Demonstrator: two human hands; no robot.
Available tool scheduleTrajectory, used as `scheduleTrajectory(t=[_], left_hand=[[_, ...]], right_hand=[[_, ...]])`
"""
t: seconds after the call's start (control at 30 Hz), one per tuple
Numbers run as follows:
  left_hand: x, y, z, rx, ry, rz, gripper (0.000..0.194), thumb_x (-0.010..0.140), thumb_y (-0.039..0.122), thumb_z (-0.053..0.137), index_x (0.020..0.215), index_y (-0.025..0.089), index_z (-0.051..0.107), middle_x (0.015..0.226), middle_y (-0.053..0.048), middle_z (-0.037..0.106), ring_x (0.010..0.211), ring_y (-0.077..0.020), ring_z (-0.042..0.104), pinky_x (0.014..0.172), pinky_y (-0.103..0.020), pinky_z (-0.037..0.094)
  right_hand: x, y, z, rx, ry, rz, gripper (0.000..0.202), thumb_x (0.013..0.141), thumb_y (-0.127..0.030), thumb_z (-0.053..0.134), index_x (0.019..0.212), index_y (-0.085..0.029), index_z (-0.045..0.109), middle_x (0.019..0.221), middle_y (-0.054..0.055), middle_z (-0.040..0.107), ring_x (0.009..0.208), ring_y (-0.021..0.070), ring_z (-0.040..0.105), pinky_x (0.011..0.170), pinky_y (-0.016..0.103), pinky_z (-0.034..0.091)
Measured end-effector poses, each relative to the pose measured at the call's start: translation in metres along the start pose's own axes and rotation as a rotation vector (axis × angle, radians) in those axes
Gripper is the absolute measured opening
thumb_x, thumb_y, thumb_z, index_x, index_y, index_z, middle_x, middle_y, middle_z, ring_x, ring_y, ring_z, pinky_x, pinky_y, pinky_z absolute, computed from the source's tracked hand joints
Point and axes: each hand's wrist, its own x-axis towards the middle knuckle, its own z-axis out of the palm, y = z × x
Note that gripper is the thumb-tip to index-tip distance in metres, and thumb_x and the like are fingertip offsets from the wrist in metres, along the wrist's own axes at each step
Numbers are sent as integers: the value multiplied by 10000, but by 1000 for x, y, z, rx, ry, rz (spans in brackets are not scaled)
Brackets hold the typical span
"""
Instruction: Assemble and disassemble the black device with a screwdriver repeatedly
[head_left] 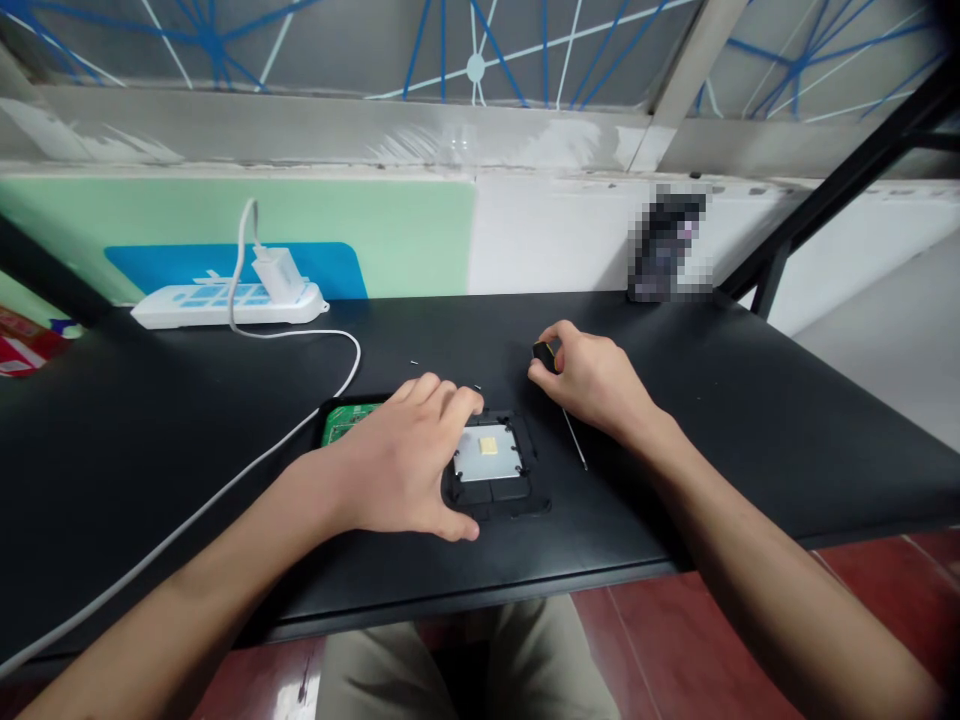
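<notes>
Trousers (386, 675): pale khaki-beige, plain cloth, loose creases over both thighs; lower part out of view. Left forearm (259, 550) and right forearm (739, 515) bare as far as visible. Left hand (409, 455) and right hand (592, 380) both bare, fingers and wrists uncovered.

The picture is fairly bright, with soft, pale light; its source cannot be told. A white shine sits on the red tiled floor (694, 625) at near left. The long black table (750, 420) looks stretched toward the sides. Big squares blur the dark upright thing (664, 250) at far right. The green flat circuit board (346, 420) looks soft.
</notes>
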Motion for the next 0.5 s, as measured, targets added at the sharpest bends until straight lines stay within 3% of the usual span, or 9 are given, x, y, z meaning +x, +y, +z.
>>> scheduleTrajectory(t=[0.2,0.37,0.5], left_hand=[[0,-4,2,-30,-20,-3,1000,623,594,876,1373,112,425,1313,-184,564,1198,-386,519,1043,-481,399],[1,-7,1,-45,-69,-60,1063,667,599,858,1457,123,329,1420,-209,511,1289,-396,487,1063,-486,397],[2,-10,3,-52,-38,-68,1069,696,613,828,1485,126,296,1467,-226,489,1327,-416,475,1074,-515,384]], right_hand=[[-3,-8,-16,347,220,-9,334,859,-312,557,1165,-201,627,701,-6,603,572,139,562,635,308,488],[-12,-10,-19,430,370,-103,454,957,-354,430,1387,-221,491,896,44,619,646,161,621,676,353,554],[-17,-11,-16,423,426,-123,494,982,-429,399,1442,-253,442,1006,79,630,762,205,674,740,415,600]])
